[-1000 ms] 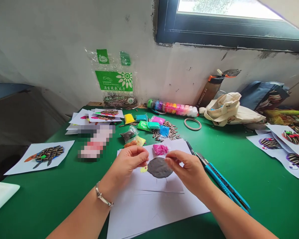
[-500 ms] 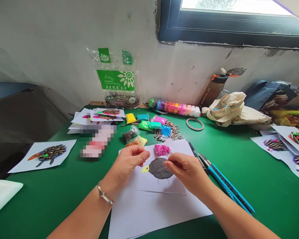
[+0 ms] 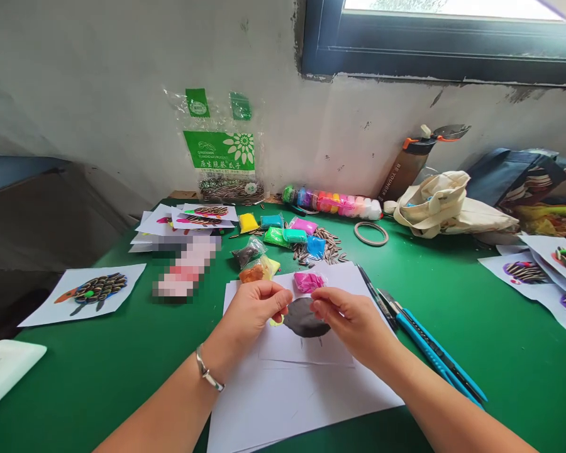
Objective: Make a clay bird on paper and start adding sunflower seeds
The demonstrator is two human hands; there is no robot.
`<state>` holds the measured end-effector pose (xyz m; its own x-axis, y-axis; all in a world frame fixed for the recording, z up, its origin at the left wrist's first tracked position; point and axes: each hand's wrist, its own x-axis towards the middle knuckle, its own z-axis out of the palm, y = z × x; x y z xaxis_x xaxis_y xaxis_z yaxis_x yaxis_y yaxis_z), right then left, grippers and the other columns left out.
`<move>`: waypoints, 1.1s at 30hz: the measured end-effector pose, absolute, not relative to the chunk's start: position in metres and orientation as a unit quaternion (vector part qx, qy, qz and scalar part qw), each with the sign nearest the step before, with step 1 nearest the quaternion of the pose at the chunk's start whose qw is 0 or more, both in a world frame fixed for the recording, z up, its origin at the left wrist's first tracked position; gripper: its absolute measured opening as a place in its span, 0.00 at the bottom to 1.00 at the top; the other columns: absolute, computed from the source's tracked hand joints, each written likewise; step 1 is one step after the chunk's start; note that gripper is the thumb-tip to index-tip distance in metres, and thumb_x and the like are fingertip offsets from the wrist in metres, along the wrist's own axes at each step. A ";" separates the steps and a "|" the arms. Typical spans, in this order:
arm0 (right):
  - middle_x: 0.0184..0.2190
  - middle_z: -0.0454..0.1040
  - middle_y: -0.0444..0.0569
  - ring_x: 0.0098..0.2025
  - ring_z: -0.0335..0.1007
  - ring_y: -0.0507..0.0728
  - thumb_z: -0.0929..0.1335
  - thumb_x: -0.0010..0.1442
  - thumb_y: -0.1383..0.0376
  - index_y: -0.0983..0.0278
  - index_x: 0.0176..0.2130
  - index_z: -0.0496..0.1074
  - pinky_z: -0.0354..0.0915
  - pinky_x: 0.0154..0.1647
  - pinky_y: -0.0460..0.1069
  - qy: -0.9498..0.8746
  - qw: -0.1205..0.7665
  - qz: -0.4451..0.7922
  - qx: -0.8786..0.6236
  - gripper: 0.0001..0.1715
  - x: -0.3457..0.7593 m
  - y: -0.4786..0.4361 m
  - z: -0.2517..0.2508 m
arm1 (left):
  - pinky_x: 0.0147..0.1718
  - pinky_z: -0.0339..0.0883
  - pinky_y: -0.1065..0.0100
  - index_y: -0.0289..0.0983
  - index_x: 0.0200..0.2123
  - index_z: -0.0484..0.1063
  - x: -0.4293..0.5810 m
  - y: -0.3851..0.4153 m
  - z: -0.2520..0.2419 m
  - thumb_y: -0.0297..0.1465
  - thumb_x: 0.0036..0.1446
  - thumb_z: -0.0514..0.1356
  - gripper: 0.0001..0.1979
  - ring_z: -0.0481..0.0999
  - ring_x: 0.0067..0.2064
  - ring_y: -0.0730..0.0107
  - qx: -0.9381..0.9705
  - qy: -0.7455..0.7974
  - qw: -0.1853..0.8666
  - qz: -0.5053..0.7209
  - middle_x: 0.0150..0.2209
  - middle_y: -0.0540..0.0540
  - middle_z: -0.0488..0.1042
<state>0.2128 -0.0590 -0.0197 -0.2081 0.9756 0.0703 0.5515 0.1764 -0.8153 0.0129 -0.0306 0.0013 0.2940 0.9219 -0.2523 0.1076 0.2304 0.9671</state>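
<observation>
My left hand (image 3: 259,308) is closed in a pinch over the left part of a drawing; whatever is between the fingertips is too small to make out. Facing it, my right hand (image 3: 349,318) pinches thumb to forefinger, its contents hidden too. Beneath them a dark grey oval of clay (image 3: 307,319) lies on a white sheet (image 3: 306,355), with a pale yellow clay head (image 3: 277,321) partly covered by my left fingers. Two short legs are drawn below the oval. Just behind sits a bag of magenta clay (image 3: 308,281).
Several clay packets, such as a blue one (image 3: 316,247), lie by loose sunflower seeds (image 3: 330,244). A seed bag (image 3: 226,163) stands against the wall. Blue utility knives (image 3: 438,352) and a black pen (image 3: 375,292) lie right. A seed-covered picture (image 3: 82,294) lies left.
My left hand has moved right, closer to my right hand, and now covers part of the yellow head. The right hand has barely shifted, still pinched.
</observation>
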 end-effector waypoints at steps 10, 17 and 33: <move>0.19 0.63 0.39 0.23 0.54 0.49 0.68 0.58 0.59 0.63 0.24 0.66 0.51 0.22 0.44 -0.689 0.316 0.335 -0.559 0.15 0.212 -0.059 -0.014 | 0.25 0.54 0.72 0.35 0.21 0.68 0.014 -0.034 0.003 0.42 0.48 0.67 0.18 0.60 0.24 0.77 0.538 0.478 0.618 0.317 0.19 0.55 0.64; 0.23 0.70 0.43 0.26 0.63 0.51 0.62 0.64 0.62 0.62 0.30 0.72 0.58 0.27 0.45 -0.719 0.318 0.326 -0.525 0.14 0.214 -0.060 -0.014 | 0.28 0.59 0.71 0.34 0.24 0.73 0.017 -0.032 0.000 0.45 0.52 0.64 0.18 0.66 0.26 0.73 0.523 0.487 0.626 0.313 0.23 0.50 0.71; 0.24 0.69 0.42 0.28 0.63 0.51 0.65 0.61 0.61 0.64 0.29 0.73 0.59 0.29 0.45 -0.661 0.352 0.393 -0.533 0.12 0.213 -0.058 -0.008 | 0.27 0.60 0.70 0.34 0.23 0.74 0.012 -0.030 0.001 0.48 0.49 0.64 0.21 0.67 0.25 0.72 0.532 0.488 0.616 0.315 0.22 0.48 0.72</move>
